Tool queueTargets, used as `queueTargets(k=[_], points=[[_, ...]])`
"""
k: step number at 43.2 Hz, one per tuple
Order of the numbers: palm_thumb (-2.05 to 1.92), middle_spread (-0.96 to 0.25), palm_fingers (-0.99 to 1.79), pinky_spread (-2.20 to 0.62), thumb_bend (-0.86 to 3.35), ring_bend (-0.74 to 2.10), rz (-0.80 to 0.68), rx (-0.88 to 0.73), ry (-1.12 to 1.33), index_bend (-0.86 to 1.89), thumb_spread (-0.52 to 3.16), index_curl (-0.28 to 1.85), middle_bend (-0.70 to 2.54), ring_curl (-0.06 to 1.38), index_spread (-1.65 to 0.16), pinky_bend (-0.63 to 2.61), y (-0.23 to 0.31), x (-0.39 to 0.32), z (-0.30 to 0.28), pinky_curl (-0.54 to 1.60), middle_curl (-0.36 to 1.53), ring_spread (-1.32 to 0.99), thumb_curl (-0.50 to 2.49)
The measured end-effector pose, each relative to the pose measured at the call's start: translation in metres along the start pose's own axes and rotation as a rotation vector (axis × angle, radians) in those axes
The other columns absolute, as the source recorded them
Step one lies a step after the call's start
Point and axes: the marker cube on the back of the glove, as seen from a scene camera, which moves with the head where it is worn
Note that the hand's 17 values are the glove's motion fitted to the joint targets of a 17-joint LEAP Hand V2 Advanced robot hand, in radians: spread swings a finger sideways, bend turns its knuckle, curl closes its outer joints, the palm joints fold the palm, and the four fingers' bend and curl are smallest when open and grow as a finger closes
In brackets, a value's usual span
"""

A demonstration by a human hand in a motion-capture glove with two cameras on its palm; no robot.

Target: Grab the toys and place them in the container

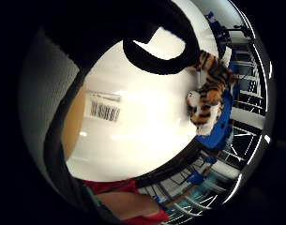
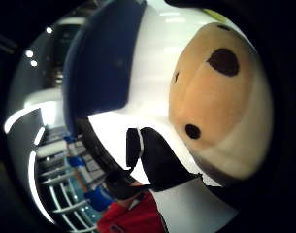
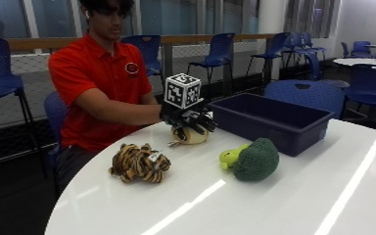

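My gloved right hand sits on top of a cream plush toy on the white table, its fingers curled down round the toy. Up close in the thumb side palm view, that toy is tan and cream with dark spots. The dark blue container stands just to the right of the hand and shows beside the toy as a blue wall. A striped tiger plush lies nearer the table's left edge, apart from the hand, also visible on the table as the tiger. A green broccoli plush lies in front of the container.
A white tag with a barcode hangs close to the palm. Blue chairs stand around the table and behind the container. The person's bare arm rests at the table's far edge.
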Motion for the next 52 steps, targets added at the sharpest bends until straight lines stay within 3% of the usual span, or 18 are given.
queueTargets(k=[12,23,31,36,45,52], points=[[0.02,-0.03,-0.11,0.08,-0.01,0.2,0.017,-0.112,0.026,0.12,1.14,0.22,0.12,0.14,-0.35,1.13,-0.006,-0.001,0.023,0.44,0.23,0.01,0.27],[0.08,-0.06,0.07,-0.06,-0.01,0.59,-0.002,-0.122,0.039,0.11,1.18,0.18,0.19,0.25,-0.38,1.1,-0.004,-0.001,0.024,0.42,0.24,-0.07,0.3],[0.16,-0.14,0.28,-0.26,0.03,0.77,-0.013,-0.065,0.023,0.14,1.28,0.17,0.26,0.31,-0.41,1.06,-0.004,-0.005,0.025,0.39,0.28,-0.21,0.33],[0.29,-0.21,0.62,-0.33,0.1,0.91,-0.034,0.018,0.041,0.13,1.35,0.17,0.32,0.34,-0.4,1.15,-0.003,-0.014,0.027,0.4,0.31,-0.34,0.38],[0.59,-0.32,0.93,-0.37,0.2,1.07,-0.1,0.099,0.06,0.24,1.13,0.21,0.49,0.44,-0.4,1.2,-0.007,-0.019,0.023,0.46,0.4,-0.45,0.54],[0.67,-0.38,1.01,-0.39,0.2,1.17,-0.128,0.074,0.024,0.3,0.97,0.26,0.61,0.51,-0.41,1.16,-0.01,-0.016,0.017,0.48,0.49,-0.48,0.63]])
